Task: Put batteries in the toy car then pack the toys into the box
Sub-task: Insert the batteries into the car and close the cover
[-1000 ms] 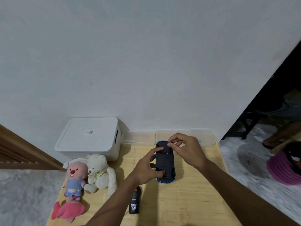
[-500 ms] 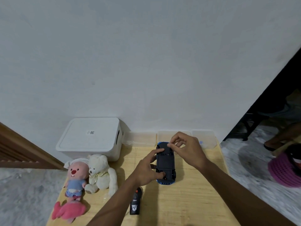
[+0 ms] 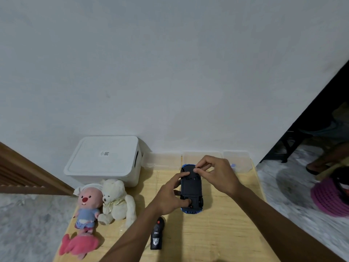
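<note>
On a wooden table (image 3: 217, 241) against a white wall, the packing has not begun: the white box (image 3: 105, 159) stands shut at the back left, and the bear (image 3: 115, 199), the pink-faced doll (image 3: 87, 207) and a pink plush (image 3: 79, 244) lie just in front of it, outside. The blue car (image 3: 191, 188) lies upside down at mid-table, dark underside up, so the battery step appears to be the one in hand (no battery can be made out, and whether the compartment is open is too small to tell). The left hand (image 3: 168, 197) grips the car, thumb pressed near its close end, forefinger on its left edge; the right hand (image 3: 217, 173) pinches its fingertips together at the far end, on what cannot be told. A black remote (image 3: 157, 233) lies near the left forearm, untouched. Three clear tubs (image 3: 202, 157) line the wall. Against the frames a second and half a second earlier, little differs: car, toys and box are in the same places, and both hands keep the same hold.
</note>
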Motion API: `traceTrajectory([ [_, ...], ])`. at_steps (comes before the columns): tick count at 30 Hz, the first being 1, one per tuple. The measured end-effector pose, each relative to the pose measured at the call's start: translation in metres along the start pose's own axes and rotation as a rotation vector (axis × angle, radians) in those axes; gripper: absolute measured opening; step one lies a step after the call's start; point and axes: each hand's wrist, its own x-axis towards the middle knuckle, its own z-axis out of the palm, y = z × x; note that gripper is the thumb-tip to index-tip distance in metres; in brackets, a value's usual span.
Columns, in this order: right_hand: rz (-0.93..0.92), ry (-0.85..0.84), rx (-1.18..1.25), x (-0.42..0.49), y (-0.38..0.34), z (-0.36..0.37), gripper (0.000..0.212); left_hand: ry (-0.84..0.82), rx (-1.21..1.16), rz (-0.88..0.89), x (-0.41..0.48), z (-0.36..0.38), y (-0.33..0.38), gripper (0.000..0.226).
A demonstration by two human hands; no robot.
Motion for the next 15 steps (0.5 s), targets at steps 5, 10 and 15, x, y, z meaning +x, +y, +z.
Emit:
traceTrajectory([
  [5, 0.003, -0.001, 0.055, -0.0004, 0.0011, 0.0017, 0.017, 0.003, -0.021, 0.000, 0.0016, 0.0005, 0.0012, 0.085],
  [10, -0.011, -0.033, -0.007, -0.0028, 0.0049, -0.0028, 0.022, 0.000, -0.029, -0.005, 0.0036, 0.0002, 0.0014, 0.085],
  [15, -0.014, -0.007, -0.020, 0.0025, 0.0025, -0.0039, 0.006, -0.001, -0.026, -0.007, 0.0030, 0.0016, 0.0010, 0.086],
])
